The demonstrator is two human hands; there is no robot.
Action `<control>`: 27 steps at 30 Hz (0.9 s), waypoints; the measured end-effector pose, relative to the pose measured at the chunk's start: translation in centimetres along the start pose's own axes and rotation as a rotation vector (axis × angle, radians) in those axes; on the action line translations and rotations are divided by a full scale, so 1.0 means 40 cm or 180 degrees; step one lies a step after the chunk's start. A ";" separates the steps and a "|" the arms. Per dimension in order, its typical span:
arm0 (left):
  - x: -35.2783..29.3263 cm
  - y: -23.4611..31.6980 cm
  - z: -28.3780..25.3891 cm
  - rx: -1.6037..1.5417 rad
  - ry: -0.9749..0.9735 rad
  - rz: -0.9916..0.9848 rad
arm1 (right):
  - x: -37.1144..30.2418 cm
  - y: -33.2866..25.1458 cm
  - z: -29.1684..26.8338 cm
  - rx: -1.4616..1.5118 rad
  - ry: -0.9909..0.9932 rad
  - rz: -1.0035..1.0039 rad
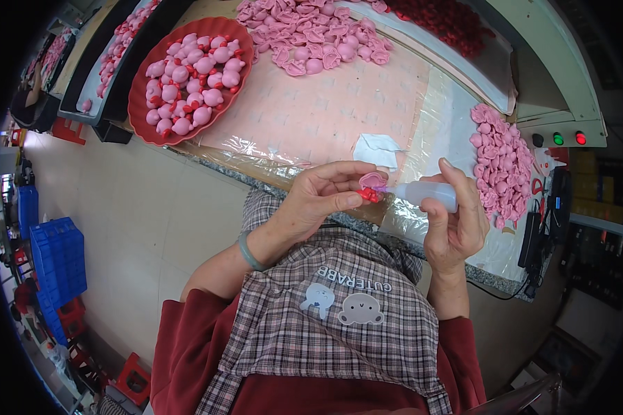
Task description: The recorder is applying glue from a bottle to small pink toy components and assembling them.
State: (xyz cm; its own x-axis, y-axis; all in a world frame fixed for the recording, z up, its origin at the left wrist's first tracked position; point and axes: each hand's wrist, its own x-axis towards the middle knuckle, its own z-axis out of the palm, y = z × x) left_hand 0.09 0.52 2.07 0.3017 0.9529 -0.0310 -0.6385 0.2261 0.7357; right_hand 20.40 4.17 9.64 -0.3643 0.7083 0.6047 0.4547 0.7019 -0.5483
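Observation:
Above the table's front edge, my left hand [318,194] pinches a small pink piece [374,180] with a glossy red part [369,195] at its lower side. From the right, my right hand [460,225] grips a translucent squeeze bottle [432,194], thumb and fingers around its body. The bottle lies nearly level, and its thin purplish tip [387,189] reaches the red part. Whether any liquid comes out is too small to tell. Just beyond my hands lies a folded white cloth [377,149].
A red scalloped basin [137,104] of pink-and-red pieces stands at the left. Pink pieces [318,38] lie heaped at the back, with more pink pieces [502,166] at the right. A black power strip [531,238] sits at the right edge. Blue crates [59,259] stand on the floor.

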 end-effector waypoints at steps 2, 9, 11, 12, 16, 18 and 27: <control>0.000 -0.001 0.000 -0.0001 -0.0012 0.0026 | 0.001 0.001 0.001 0.0015 0.0033 -0.0052; 0.001 -0.001 -0.002 0.0042 -0.0027 -0.0049 | -0.001 0.000 0.000 0.0016 -0.0017 0.0022; 0.001 0.002 0.001 0.0029 0.0002 -0.0101 | 0.004 0.001 0.000 -0.0032 -0.0020 -0.0109; 0.001 0.001 0.000 0.0029 0.0000 -0.0103 | 0.003 0.000 -0.001 -0.0033 -0.0019 -0.0107; 0.002 0.001 -0.003 -0.0006 -0.0012 -0.0071 | 0.005 -0.001 -0.001 -0.0032 -0.0008 -0.0064; 0.003 0.000 -0.004 0.0005 -0.0002 -0.0078 | 0.005 0.000 -0.002 -0.0070 -0.0043 -0.0149; 0.002 -0.001 -0.005 0.0010 -0.0059 -0.0078 | -0.002 0.003 0.000 0.0136 0.0034 0.0071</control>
State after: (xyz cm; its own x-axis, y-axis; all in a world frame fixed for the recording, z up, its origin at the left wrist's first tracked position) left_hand 0.01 0.63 1.92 0.3303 0.9432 -0.0367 -0.6284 0.2487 0.7371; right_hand 20.47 4.20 9.53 -0.3456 0.7231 0.5980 0.4274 0.6887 -0.5857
